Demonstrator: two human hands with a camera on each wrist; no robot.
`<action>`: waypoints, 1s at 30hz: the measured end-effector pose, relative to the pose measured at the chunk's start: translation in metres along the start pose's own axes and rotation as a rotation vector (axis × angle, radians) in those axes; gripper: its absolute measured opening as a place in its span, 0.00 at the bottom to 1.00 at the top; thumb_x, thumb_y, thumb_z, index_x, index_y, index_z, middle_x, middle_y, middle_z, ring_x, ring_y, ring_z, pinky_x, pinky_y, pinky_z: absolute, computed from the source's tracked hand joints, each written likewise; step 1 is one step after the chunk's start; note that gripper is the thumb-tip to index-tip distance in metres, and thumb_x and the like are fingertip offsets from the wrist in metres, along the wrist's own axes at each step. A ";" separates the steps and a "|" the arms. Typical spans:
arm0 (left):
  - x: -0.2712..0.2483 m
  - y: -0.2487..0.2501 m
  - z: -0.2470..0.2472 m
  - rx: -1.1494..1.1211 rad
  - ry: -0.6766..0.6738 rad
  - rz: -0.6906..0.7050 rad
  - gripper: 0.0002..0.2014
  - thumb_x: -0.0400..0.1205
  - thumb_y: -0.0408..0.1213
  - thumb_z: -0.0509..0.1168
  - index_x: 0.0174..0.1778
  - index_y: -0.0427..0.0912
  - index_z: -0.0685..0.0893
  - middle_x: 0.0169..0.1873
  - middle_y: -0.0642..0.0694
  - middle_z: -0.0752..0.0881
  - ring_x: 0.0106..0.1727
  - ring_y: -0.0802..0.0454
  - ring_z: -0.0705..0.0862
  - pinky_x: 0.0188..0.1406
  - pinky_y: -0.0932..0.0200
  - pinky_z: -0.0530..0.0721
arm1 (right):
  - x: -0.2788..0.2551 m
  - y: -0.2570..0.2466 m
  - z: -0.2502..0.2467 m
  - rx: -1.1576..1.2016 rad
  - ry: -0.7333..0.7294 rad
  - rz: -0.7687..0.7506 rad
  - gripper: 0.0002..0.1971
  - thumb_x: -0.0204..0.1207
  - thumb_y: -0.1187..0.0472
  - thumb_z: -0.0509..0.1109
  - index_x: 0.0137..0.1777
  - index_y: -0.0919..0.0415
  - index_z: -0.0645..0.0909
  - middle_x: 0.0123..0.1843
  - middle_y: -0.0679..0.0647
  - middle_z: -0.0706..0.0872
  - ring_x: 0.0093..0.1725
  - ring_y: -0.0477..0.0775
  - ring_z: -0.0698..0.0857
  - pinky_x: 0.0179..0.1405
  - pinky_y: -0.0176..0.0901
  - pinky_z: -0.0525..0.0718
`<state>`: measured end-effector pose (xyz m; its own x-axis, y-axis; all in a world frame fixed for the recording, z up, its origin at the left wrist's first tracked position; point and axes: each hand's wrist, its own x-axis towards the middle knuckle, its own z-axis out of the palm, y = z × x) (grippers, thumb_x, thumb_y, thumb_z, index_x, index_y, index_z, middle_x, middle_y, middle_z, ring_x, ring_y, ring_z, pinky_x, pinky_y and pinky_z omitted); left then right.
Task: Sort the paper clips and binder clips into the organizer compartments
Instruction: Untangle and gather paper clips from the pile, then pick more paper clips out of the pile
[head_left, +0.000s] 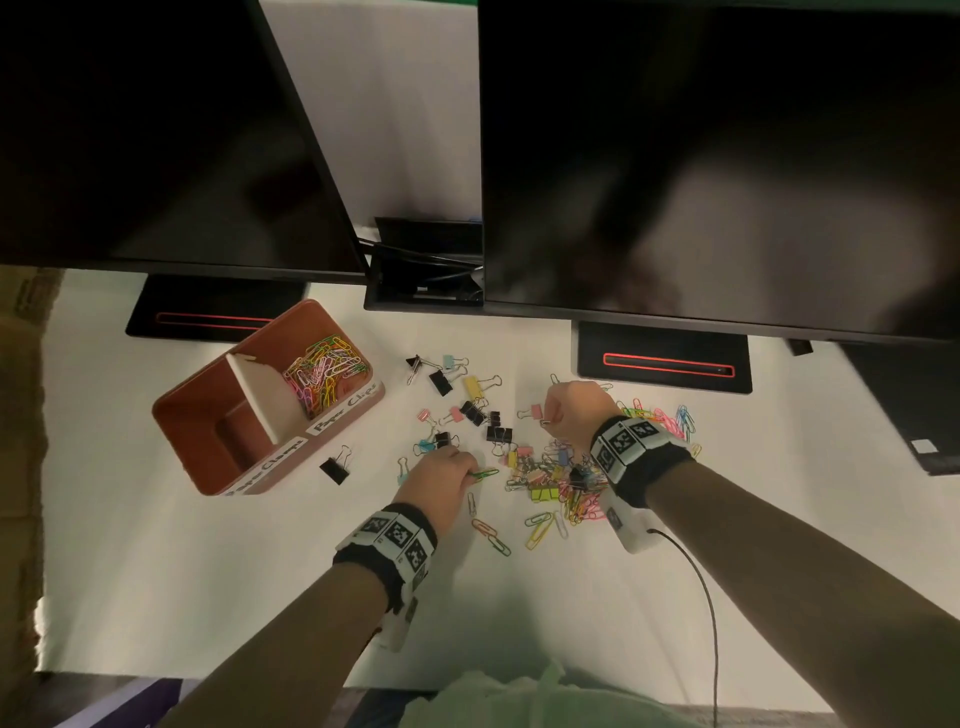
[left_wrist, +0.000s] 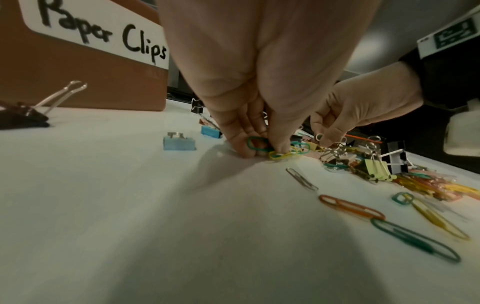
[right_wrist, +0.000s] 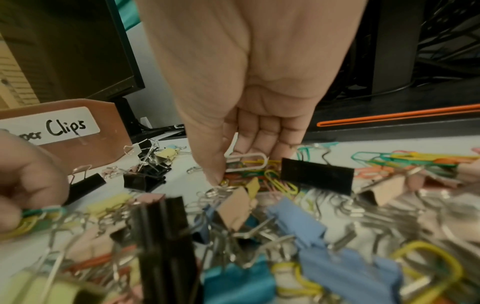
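Note:
My left hand (head_left: 467, 469) is down on the white table and pinches a green paper clip (left_wrist: 255, 143) and a yellow one (left_wrist: 283, 154) together. My right hand (head_left: 548, 419) hovers just above the mixed pile of clips (head_left: 556, 480), thumb and fingers pinching a white paper clip (right_wrist: 246, 160). The brown organizer (head_left: 208, 415) stands at the left. Its far compartment holds several coloured paper clips (head_left: 324, 374); the near one looks empty. Loose binder clips (head_left: 472, 410) lie between the organizer and the pile.
A black binder clip (head_left: 335, 467) lies in front of the organizer. Several paper clips (head_left: 491, 535) lie near my left wrist. Two monitors hang over the back of the table, with their bases (head_left: 665, 358) behind the clips. A cable (head_left: 701, 582) runs from my right wrist.

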<state>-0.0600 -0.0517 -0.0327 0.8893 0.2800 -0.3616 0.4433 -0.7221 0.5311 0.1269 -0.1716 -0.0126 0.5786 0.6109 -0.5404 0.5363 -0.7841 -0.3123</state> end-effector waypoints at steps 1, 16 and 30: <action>-0.001 -0.001 -0.001 -0.015 0.013 0.002 0.11 0.84 0.35 0.57 0.57 0.40 0.82 0.52 0.43 0.82 0.54 0.47 0.79 0.53 0.60 0.75 | -0.001 0.000 0.001 0.013 0.009 -0.007 0.04 0.76 0.62 0.67 0.48 0.59 0.81 0.50 0.54 0.86 0.51 0.55 0.82 0.49 0.42 0.82; -0.037 -0.025 -0.092 -0.203 0.342 0.021 0.07 0.79 0.33 0.65 0.52 0.41 0.84 0.44 0.49 0.84 0.40 0.58 0.80 0.44 0.64 0.82 | -0.025 -0.068 -0.018 0.032 0.083 -0.314 0.08 0.79 0.60 0.65 0.53 0.59 0.84 0.52 0.54 0.84 0.50 0.54 0.82 0.51 0.41 0.79; -0.029 -0.089 -0.179 -0.310 0.428 -0.339 0.17 0.81 0.37 0.64 0.66 0.43 0.78 0.64 0.46 0.82 0.66 0.51 0.79 0.69 0.51 0.76 | 0.012 -0.236 -0.025 0.350 0.204 -0.362 0.18 0.78 0.56 0.68 0.67 0.58 0.76 0.62 0.55 0.83 0.60 0.52 0.83 0.58 0.40 0.80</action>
<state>-0.1052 0.1179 0.0681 0.6311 0.7363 -0.2442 0.6637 -0.3496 0.6612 0.0225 0.0231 0.0739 0.5206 0.8304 -0.1983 0.5068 -0.4875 -0.7110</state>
